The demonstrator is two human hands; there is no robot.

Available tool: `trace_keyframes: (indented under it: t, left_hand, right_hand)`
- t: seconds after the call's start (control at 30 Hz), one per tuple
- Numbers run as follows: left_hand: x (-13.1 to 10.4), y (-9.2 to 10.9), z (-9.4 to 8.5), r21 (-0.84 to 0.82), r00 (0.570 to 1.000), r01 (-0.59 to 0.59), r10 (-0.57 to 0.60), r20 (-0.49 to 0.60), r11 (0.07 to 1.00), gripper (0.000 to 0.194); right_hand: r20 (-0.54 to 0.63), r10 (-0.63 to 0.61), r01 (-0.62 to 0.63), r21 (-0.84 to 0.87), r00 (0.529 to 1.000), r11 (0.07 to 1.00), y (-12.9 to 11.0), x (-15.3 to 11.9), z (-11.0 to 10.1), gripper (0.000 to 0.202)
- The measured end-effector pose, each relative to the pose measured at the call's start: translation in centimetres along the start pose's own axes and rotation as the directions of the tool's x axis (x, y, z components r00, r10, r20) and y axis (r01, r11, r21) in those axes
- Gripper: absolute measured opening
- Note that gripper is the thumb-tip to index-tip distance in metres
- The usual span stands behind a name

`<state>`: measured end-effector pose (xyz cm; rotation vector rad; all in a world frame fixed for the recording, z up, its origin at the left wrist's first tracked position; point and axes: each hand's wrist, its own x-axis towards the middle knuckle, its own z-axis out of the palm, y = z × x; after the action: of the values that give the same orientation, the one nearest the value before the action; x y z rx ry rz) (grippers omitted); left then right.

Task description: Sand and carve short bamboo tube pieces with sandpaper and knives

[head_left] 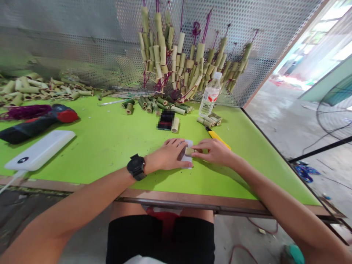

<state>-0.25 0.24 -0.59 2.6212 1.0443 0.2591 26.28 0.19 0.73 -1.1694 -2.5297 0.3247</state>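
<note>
On the green tabletop [110, 128] lies a small whitish sheet [188, 164], partly covered by my left hand [173, 154]. That hand rests flat with its fingers spread, and a dark watch [136, 167] is on its wrist. My right hand [211, 151] pinches a short bamboo piece [189, 151] over the sheet, between the two hands. Just beyond my right hand is a yellow-handled cutter [218, 138]. A pale bamboo tube [175, 125] stands beside a dark, pixelated object [165, 120] beyond my left hand.
A plastic bottle [210, 96] stands behind the cutter, near short bamboo tubes [210, 119]. Bamboo strings [192, 66] hang on the perforated panel. At left are a bamboo pile [30, 87], purple cord [27, 111], a power tool [41, 121] and a white power bank [41, 149].
</note>
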Motion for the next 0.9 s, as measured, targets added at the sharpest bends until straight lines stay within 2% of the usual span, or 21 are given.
trace_keyframes:
  t: [0.1,0.27,0.37,0.53,0.73,0.9]
  left_hand:
    - [0.0,-0.1,0.0,0.002,1.0,-0.002,0.002,-0.007,1.0,0.09]
    - [0.0,0.1,0.0,0.01,1.0,0.016,-0.016,0.017,1.0,0.091]
    - [0.0,0.1,0.0,0.007,1.0,0.021,-0.021,0.012,1.0,0.092]
    - [0.0,0.0,0.1,0.004,1.0,0.014,-0.014,0.004,1.0,0.09]
    - [0.1,0.1,0.0,0.001,1.0,0.016,-0.016,0.006,1.0,0.091]
    - [0.1,-0.1,0.2,0.003,1.0,0.005,-0.005,-0.008,1.0,0.09]
  right_hand:
    - [0.016,0.017,-0.017,0.012,1.0,1.0,0.5,0.0,-0.2,0.046]
    - [-0.056,0.097,-0.102,-0.104,0.994,0.989,1.4,0.1,-0.9,0.05]
    - [-0.062,0.064,-0.07,-0.097,0.996,0.993,0.8,0.0,-0.7,0.049]
    - [-0.002,0.014,-0.014,0.001,1.0,1.0,0.4,0.0,-0.4,0.045]
    - [-0.067,0.094,-0.103,-0.147,0.993,0.984,1.1,0.0,-1.0,0.045]
    - [-0.014,0.003,-0.003,-0.041,1.0,0.999,0.1,0.0,-0.4,0.045]
